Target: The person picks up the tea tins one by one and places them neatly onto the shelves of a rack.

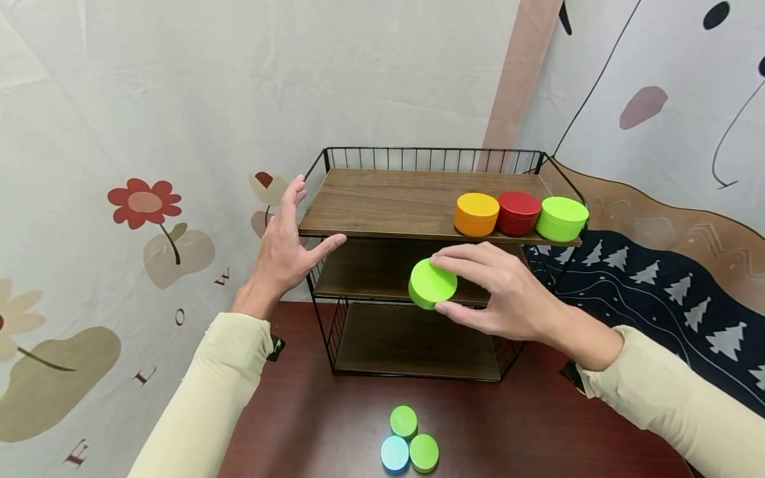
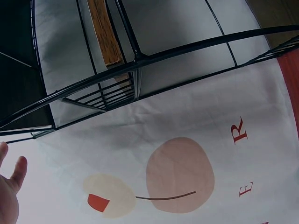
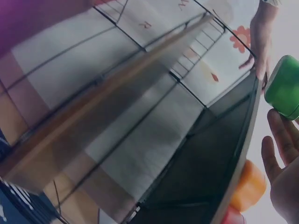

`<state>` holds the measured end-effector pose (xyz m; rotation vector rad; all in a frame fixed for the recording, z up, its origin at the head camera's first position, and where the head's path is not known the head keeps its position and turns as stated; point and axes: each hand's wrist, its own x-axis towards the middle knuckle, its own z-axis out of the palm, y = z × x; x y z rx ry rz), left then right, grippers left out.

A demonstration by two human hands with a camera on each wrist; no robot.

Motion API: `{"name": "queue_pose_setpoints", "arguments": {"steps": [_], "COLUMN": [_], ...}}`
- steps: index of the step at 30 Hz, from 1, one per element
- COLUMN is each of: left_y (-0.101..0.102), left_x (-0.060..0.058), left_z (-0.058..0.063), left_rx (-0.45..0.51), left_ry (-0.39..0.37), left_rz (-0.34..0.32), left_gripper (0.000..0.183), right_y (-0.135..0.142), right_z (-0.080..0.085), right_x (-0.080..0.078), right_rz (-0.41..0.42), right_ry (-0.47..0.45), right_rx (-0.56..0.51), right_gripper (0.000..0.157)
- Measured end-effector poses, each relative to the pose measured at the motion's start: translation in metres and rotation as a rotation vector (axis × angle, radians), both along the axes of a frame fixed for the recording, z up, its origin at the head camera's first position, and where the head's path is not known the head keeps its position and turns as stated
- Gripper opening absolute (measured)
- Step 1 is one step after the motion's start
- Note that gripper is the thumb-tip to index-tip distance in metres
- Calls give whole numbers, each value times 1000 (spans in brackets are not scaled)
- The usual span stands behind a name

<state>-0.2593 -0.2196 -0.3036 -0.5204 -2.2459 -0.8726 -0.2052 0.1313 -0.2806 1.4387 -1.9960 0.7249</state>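
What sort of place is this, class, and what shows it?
Possibly a staged tabletop corner: a three-tier shelf unit stands on a reddish-brown table in front of wrinkled, flower-printed cloth.

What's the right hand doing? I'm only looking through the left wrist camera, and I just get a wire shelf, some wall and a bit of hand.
Observer: The right hand holds a green tub between its thumb and fingers.
Operator: Cool! Is anything sitting up on top?
Observer: Yes, an orange tub, a red tub and a second green tub stand in a row at the right end of the top board.
Operator: And what's down in front?
Observer: A blue tub and two more green tubs are bunched together on the table.
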Motion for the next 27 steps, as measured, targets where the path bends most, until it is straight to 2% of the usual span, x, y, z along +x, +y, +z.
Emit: {"name": "queue_pose_setpoints", "arguments": {"steps": [6,12,20,27], "left_y": [0,0,0,0], "left_x": [1,1,1,1], "left_z": [0,0,-1,-1], "left_rx": [2,7,12,8], "left_ry": [-18,-17,-13,-9], "left_rz": [5,0,-1,0], "left_gripper": [102,102,102,102], "right_y": [0,0,0,1], "right_z": [17,30,41,48], "right_x": [-6,-12,-22,-30], "right_rz": [-3,-14,-66,-90], "right_ry": [53,68,51,55], "right_rx": [-24,-38,-30,-28], "right_gripper": [53,54,58,50]}}
